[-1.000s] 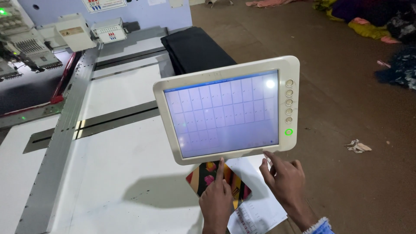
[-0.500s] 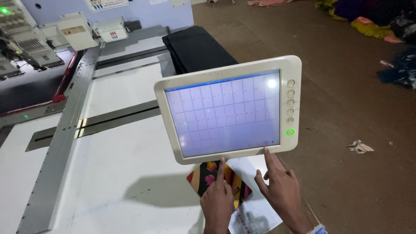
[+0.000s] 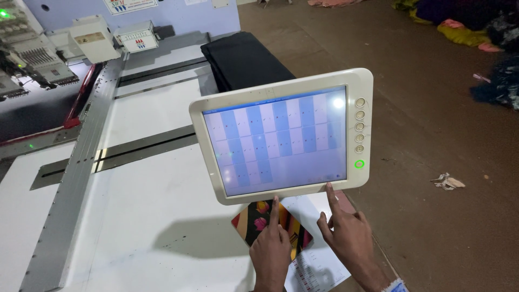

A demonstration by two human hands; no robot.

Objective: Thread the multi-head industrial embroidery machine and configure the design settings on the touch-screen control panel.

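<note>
a: saw the left hand (image 3: 270, 251) near, low in the middle, index finger out, tip touching the lower rim of the cream touchscreen panel (image 3: 284, 138). grasped nothing; other fingers curled loosely.

b: and the right hand (image 3: 348, 238)?

a: sat just right of the left one, index finger raised to the panel's lower right corner, right at the edge of the screen. also gripped nothing; remaining fingers half folded, thumb out to the left.

b: where stood the panel?

a: hung tilted above the white table (image 3: 135, 216), mid-scene, screen lit with a grid of blue and pale cells. carried a column of round buttons (image 3: 359, 125) on its right border and a green ring light (image 3: 359, 164) beneath them. threw a shadow on the table to the near left.

b: anything under the hands?

a: a dark cloth swatch with orange, pink and yellow print (image 3: 259, 221), lying flat on the table, partly hidden by the left hand. beside it, to the right, a white printed sheet (image 3: 316, 267), reaching under both wrists.

b: farther off?

a: folded black fabric (image 3: 243, 62) at the table's far edge, behind the panel. a grey metal rail (image 3: 81, 162) running near to far on the left, embroidery heads (image 3: 38, 59) at far left. brown floor (image 3: 432, 135) on the right, with a scrap of paper (image 3: 447, 181) and heaps of cloth (image 3: 459, 21) at far right.
</note>
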